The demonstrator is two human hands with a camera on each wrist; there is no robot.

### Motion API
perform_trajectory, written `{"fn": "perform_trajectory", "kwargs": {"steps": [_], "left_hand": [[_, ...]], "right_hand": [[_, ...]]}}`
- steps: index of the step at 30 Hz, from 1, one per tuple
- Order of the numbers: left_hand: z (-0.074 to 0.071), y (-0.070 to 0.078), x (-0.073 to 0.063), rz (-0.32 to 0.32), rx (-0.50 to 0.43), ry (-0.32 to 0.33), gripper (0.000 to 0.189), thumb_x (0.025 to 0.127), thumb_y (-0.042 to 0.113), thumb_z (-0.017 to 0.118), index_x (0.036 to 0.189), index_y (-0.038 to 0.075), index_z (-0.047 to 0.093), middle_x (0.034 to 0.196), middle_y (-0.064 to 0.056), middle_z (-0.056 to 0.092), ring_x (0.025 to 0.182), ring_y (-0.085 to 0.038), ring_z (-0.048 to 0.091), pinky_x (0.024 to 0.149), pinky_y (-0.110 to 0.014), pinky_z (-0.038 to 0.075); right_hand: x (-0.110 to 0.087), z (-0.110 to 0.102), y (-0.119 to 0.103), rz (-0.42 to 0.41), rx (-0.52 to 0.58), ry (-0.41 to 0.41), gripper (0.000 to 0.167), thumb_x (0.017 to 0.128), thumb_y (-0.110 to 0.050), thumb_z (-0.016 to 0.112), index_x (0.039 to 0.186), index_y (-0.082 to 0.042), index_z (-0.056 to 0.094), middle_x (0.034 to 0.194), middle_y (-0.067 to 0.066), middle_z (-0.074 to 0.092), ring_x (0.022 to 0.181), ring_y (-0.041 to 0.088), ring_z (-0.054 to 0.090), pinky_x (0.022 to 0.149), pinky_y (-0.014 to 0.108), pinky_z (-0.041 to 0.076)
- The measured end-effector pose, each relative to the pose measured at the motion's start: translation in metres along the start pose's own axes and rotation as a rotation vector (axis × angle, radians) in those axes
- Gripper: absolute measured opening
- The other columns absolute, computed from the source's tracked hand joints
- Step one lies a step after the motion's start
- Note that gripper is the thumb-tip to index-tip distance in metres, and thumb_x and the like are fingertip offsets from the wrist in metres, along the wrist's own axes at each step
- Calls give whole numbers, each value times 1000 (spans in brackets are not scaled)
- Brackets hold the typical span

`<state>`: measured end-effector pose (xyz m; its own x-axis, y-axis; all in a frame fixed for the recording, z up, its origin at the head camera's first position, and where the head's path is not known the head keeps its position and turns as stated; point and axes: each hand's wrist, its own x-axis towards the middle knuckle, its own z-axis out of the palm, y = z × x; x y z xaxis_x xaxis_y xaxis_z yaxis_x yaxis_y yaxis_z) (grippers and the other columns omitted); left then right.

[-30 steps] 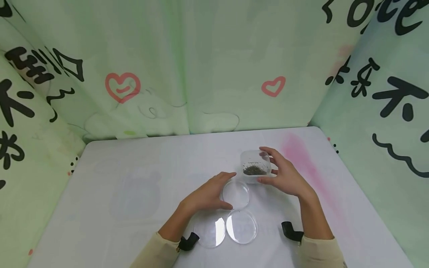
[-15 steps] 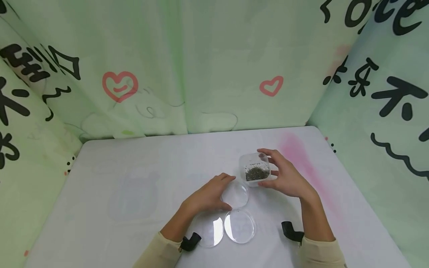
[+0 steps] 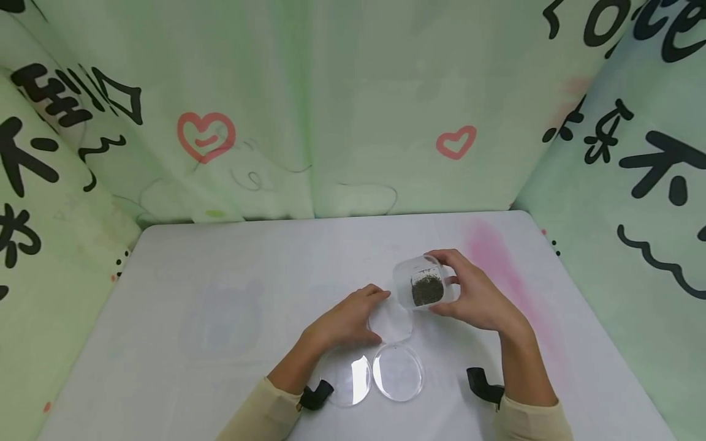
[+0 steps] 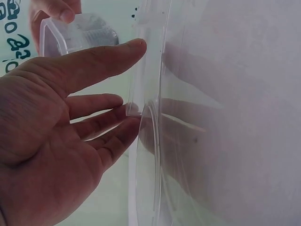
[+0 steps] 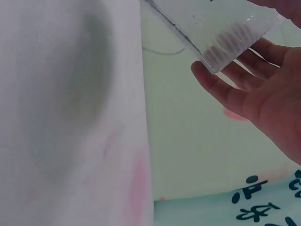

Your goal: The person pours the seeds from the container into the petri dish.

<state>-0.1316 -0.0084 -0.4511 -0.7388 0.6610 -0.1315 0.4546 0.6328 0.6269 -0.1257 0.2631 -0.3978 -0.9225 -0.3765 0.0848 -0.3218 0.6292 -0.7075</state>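
Observation:
My right hand grips a clear square plastic tub by its sides, raised and tilted toward the left. Dark, loose, crumbly bits lie gathered inside it; their exact kind is unclear. Just below and left of the tub, a clear round petri dish rests on the table. My left hand curves around that dish, thumb on the near side and fingers on the far side. In the left wrist view, the left thumb and fingertips meet the transparent rims, seen edge-on.
Two more clear round dishes, one at the left and one at the right, lie nearer to me, close beside the first. A white cloth with a pink stain covers the table. Green curtains stand around the back and sides.
The right hand has lifted the tub a little and tipped it further to the left; the dark bits have bunched together in it. The left hand has stayed at the dish.

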Motion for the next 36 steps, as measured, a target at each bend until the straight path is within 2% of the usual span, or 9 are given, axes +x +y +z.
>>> {"fn": "perform_trajectory", "kwargs": {"steps": [5,13,16,31,36], "left_hand": [[0,0,1,3,7,-1,82,83,17,87,155,6,48,148,-6,53,135,-22,54,113,-34,46],[-3,0,1,29,3,11,78,83,16,88,152,5,52,142,-7,55,129,-22,56,109,-33,48],[-4,0,0,21,0,19,79,82,16,88,152,5,52,141,-7,55,127,-22,57,109,-33,48],[-2,-2,1,6,-25,25,79,81,14,88,151,6,53,137,-6,55,124,-21,57,107,-32,49],[-2,-2,2,7,-25,24,78,81,14,88,151,6,53,136,-5,55,124,-21,57,107,-33,49]], "right_hand": [[-2,0,-2,5,-29,4,85,74,0,89,147,-14,48,145,6,57,124,24,57,103,54,50],[0,0,-6,5,-65,0,85,73,0,89,146,-16,50,140,5,57,117,24,59,96,51,50],[1,1,-8,-10,-76,-1,85,72,1,89,146,-16,51,139,5,58,117,23,59,95,50,51],[2,6,-10,-74,-135,-4,90,67,11,85,147,-16,52,145,0,53,134,27,51,101,53,49],[3,8,-13,-70,-151,-11,89,68,11,84,146,-17,53,147,1,52,137,29,47,102,55,48]]}}
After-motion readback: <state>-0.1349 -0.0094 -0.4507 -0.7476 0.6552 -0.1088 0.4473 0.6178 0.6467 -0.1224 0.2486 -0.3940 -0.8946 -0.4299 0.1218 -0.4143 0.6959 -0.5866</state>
